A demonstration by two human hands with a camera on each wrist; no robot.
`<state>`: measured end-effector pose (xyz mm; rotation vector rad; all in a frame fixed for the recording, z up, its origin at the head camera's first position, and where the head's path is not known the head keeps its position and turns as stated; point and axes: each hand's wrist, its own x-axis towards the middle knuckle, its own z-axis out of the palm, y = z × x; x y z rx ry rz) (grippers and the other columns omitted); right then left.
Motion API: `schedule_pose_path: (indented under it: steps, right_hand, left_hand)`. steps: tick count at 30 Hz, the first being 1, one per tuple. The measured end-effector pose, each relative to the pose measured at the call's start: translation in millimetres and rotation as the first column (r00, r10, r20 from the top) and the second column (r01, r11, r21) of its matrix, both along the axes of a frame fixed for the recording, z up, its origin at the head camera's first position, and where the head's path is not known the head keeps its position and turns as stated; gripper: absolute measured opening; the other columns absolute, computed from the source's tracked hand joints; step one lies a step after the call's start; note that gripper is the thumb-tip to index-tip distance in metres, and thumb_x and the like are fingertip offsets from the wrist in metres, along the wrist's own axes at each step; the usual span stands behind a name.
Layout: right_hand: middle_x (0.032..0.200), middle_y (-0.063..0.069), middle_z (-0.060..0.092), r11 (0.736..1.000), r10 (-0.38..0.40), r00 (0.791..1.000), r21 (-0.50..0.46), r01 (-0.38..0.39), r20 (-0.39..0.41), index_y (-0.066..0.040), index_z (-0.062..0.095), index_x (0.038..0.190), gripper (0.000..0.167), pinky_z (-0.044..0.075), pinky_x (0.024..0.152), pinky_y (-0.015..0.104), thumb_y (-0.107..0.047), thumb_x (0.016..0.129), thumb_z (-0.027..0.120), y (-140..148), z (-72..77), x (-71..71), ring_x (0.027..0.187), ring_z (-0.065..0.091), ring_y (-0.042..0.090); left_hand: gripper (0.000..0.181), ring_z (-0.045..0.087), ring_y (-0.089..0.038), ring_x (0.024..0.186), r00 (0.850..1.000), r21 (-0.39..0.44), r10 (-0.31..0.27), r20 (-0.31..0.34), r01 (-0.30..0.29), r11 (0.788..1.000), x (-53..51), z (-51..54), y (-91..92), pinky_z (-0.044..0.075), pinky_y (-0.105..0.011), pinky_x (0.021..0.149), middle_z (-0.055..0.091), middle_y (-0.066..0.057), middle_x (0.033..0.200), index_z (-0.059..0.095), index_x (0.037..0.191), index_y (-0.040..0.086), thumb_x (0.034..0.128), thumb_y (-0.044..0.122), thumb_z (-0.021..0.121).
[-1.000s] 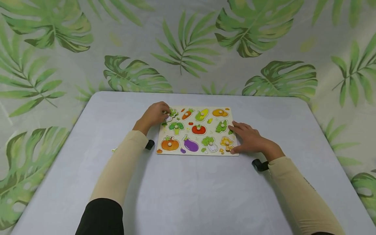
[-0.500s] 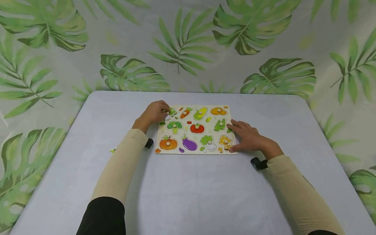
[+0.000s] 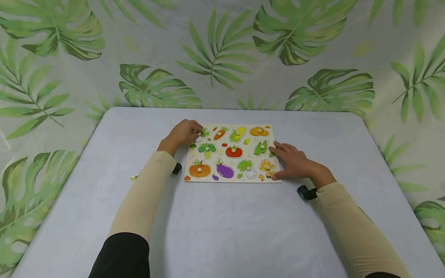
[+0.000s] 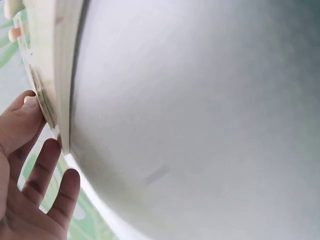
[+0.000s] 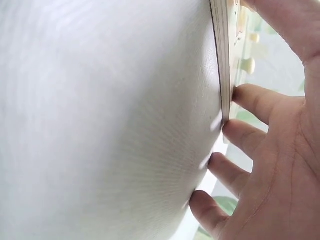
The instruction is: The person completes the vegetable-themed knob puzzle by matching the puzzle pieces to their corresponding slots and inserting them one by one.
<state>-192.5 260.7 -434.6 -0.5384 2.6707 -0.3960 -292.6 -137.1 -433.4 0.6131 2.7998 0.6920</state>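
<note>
A wooden vegetable puzzle board (image 3: 236, 180) lies on the white table. At its far left corner, my left hand (image 3: 181, 134) pinches the small knob of a green-and-white vegetable puzzle piece (image 3: 204, 133), partly hidden by the fingers. The left wrist view shows the thumb and a finger at that knob (image 4: 30, 102), the piece against the board's face, and the other fingers spread beside the edge. My right hand (image 3: 295, 164) rests along the board's right edge with fingers spread. In the right wrist view, its fingertips (image 5: 240, 95) touch the board's side and the tabletop.
Several knobbed pieces sit in the board, among them a tomato (image 3: 234, 151), a pumpkin (image 3: 199, 170) and a carrot (image 3: 219, 134). The eggplant (image 3: 225, 170) shows no knob. A small colourful item (image 3: 133, 178) lies by the left forearm, mostly hidden. Leaf-patterned cloth (image 3: 222, 58) hangs behind.
The head view has shifted slightly. The piece under my left fingers has moved a little and lies flatter on the board. My right hand keeps its place at the edge.
</note>
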Motion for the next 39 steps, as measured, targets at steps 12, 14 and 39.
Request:
schedule_pose_path:
  steps: [12,14,39]
  right_hand:
    - [0.166,0.018,0.014,1.000,-0.009,1.000,0.003,0.009,0.010,-0.013,0.028,0.157,0.104,0.023,0.109,0.077,-0.049,0.076,0.082,-0.2,-0.8,-0.6,0.150,0.014,0.047]
    - [0.166,0.018,0.014,1.000,-0.007,1.000,0.006,0.007,0.011,-0.013,0.028,0.157,0.104,0.023,0.109,0.076,-0.050,0.076,0.082,0.2,-0.7,-0.8,0.150,0.014,0.046]
    - [0.166,0.017,0.013,1.000,0.009,1.000,0.002,-0.009,0.004,-0.014,0.027,0.158,0.104,0.023,0.109,0.076,-0.053,0.077,0.080,2.2,-2.5,-2.8,0.150,0.013,0.046]
  left_hand:
    - [0.026,0.048,-0.032,0.133,1.000,-0.057,0.017,0.021,-0.015,0.998,-0.1,-1.5,2.1,0.037,-0.051,0.116,0.059,-0.008,0.140,0.072,0.121,0.010,0.0979,0.013,0.060]
    - [0.026,0.047,-0.032,0.132,1.000,-0.097,0.008,0.002,-0.008,0.995,-0.1,-1.6,2.5,0.038,-0.052,0.115,0.057,-0.006,0.141,0.072,0.120,0.013,0.0982,0.016,0.060]
    - [0.036,0.049,-0.039,0.135,0.986,-0.096,0.020,0.166,-0.004,0.995,41.4,34.9,-42.7,0.039,-0.054,0.114,0.055,-0.018,0.144,0.061,0.134,0.006,0.1009,0.018,0.053]
